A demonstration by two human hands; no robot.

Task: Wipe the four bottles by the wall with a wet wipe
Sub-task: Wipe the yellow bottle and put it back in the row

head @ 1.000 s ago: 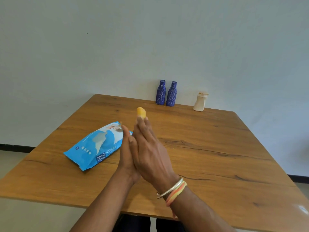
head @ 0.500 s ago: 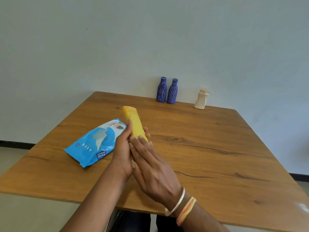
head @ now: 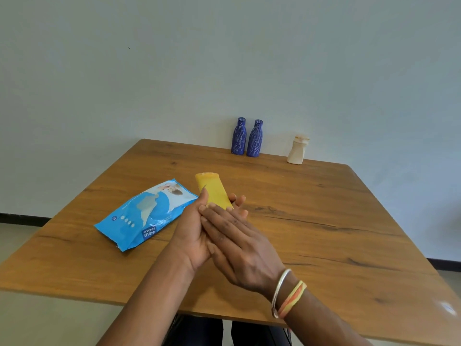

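Your left hand (head: 192, 236): palm up, cradling the yellow bottle (head: 213, 193), thumb along its left side, fingertips showing past its right.
Your right hand (head: 239, 243): fingers straight, laid flat over the bottle's near half; whether a wipe lies beneath, you cannot tell.
Yellow bottle: over the table (head: 324, 221), tilted away from you.
By the wall: left blue bottle (head: 238, 137) and right blue bottle (head: 255, 139) side by side, cream bottle (head: 296, 151) apart to their right, all upright.
Pack of wipes (head: 147, 216): flat, left of your hands.
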